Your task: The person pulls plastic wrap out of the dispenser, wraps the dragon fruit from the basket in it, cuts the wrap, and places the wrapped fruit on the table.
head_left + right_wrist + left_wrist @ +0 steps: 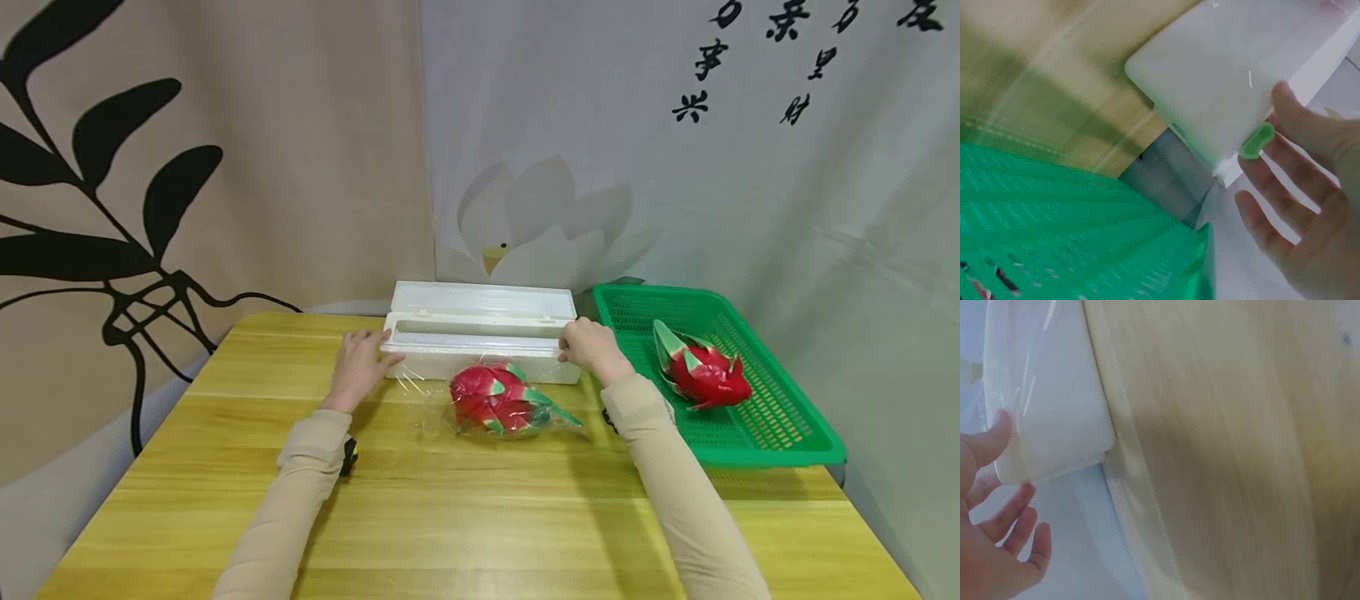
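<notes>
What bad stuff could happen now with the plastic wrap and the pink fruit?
1. The thin clear wrap spread under the dragon fruit might bunch up or stick to itself.
2. The left hand and right hand only touch the ends of the white wrap box, so it could slide.
3. The fruit is rounded and might roll off the wrap across the table.

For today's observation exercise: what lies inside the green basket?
Inside the green basket lies one dragon fruit, pink with green tips, on the mesh floor. What is under the fruit is hidden.
</notes>
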`<state>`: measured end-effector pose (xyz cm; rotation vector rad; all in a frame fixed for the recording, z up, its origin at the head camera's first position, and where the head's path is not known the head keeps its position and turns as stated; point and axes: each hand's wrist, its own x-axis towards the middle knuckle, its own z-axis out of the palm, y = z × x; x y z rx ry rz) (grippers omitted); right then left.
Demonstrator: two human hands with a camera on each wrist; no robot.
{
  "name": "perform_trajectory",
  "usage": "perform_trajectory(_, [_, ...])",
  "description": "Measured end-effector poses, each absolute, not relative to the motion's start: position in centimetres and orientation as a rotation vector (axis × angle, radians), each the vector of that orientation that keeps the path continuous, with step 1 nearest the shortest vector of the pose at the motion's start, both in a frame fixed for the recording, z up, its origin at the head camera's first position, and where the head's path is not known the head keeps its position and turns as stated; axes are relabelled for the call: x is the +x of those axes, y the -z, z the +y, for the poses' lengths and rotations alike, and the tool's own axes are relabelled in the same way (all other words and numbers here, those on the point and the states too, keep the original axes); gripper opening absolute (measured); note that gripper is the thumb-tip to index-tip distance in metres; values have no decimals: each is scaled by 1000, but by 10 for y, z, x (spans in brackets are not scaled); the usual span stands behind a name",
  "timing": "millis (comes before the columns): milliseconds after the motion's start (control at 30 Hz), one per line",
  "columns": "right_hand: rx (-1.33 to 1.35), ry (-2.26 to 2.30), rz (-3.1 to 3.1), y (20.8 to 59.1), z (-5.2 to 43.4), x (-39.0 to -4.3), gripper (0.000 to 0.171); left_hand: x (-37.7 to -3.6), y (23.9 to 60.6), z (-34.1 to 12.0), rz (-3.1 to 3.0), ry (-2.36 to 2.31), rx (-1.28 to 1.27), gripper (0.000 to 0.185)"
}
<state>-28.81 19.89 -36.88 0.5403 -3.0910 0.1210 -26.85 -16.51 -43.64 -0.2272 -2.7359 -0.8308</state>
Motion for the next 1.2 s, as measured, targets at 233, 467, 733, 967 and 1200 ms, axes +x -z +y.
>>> perform_trajectory(233, [470,-191,-3019,370,202,-285,11,-265,432,-160,-2648,980,-279,28])
perform_trajectory(467, [467,-236,-2974,373,202,-284,8,-260,420,-155,-2607,1160,-303,17])
perform_trajectory(733, [563,-273,-2981,375,200,-284,6,-258,418,-154,-2611,1226,-283,17])
perform_trajectory(967, [571,-255,-2960,376,201,-282,9,-257,420,-154,-2599,1230,-310,18])
perform_trajectory(1200, [604,-298,-2946,373,201,-278,8,-256,420,-158,-2611,1236,-365,14])
